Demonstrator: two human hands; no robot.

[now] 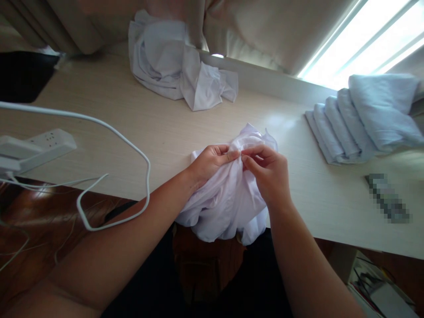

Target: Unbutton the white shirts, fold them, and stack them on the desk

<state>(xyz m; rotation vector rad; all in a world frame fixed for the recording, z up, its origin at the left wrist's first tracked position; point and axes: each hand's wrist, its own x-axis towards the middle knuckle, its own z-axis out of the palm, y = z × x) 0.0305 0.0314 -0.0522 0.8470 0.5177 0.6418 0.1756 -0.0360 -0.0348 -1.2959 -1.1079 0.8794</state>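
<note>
A crumpled white shirt lies at the table's front edge, its lower folds hanging over toward my lap. My left hand pinches its fabric between thumb and fingers. Close beside it, my right hand is closed on the same strip of cloth, the fingertips of both hands almost meeting. Whatever small detail sits between the fingertips is hidden. Beyond the hands, the upper part of the shirt is bunched up on the tabletop.
Another crumpled white garment lies at the back by the curtain. Folded light cloths are stacked at right, near a blurred-out object. At left, a power strip sits on the table; a white cable loops before my left forearm.
</note>
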